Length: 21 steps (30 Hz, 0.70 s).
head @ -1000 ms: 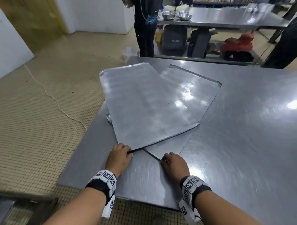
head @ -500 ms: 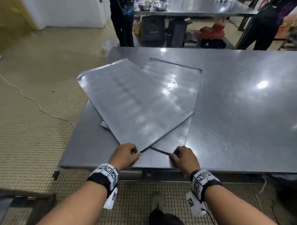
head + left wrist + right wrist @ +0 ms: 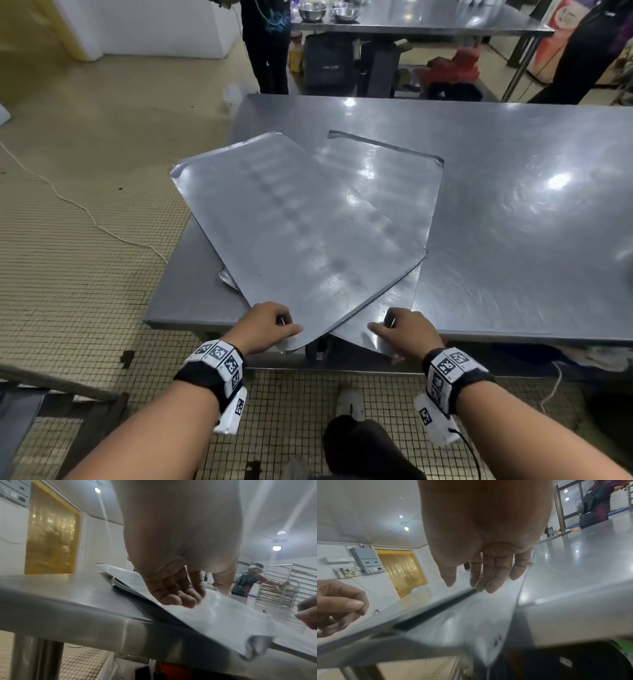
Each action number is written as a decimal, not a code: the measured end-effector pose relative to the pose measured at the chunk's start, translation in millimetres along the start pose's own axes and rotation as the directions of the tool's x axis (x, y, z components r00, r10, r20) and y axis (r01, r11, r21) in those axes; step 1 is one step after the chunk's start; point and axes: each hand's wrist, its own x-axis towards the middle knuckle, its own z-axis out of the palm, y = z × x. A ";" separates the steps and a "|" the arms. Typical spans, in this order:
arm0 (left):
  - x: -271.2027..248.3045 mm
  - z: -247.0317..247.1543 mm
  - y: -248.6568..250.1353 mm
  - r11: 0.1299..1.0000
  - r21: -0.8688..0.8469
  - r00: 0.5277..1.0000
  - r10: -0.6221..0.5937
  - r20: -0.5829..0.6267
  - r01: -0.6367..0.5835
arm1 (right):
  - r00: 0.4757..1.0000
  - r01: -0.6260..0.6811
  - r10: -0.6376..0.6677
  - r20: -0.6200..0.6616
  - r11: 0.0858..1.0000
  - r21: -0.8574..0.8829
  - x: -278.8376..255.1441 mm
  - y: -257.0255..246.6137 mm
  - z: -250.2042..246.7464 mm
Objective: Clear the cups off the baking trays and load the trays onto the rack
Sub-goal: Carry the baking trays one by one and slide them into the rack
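While the left hand (image 3: pixel 265 325) pinches the near corner of the top tray (image 3: pixel 298 226), thumb on its upper face and fingers curled beneath, the right hand (image 3: pixel 407 330) grips the near corner of the bottom tray (image 3: pixel 394 181) the same way. Both corners overhang the near edge of the counter (image 3: pixel 531 222). The 2 trays lie crossed, the top one angled left over the other, its far corner past the counter's left edge. No cups on either. A rack (image 3: pixel 283 588) stands well beyond, another person beside it.
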 end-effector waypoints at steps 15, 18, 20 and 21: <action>75.9 -89.7 -44.9 0.815 -0.302 0.723 -0.578 -0.378 0.494 | 0.985 0.167 -0.164 -0.058 0.985 0.047 199.4 -55.6 -116.0; 100.6 -95.5 -50.1 0.766 -0.402 0.690 -0.635 -0.348 0.502 | 0.987 0.162 -0.161 -0.010 0.986 0.051 242.5 -55.9 -119.5; 112.0 -100.3 -45.7 0.741 -0.454 0.681 -0.655 -0.327 0.495 | 0.986 0.163 -0.164 0.022 0.986 0.043 268.8 -54.8 -119.0; 119.4 -101.8 -44.5 0.737 -0.461 0.675 -0.660 -0.330 0.495 | 0.985 0.164 -0.166 0.037 0.986 0.035 282.0 -54.3 -118.5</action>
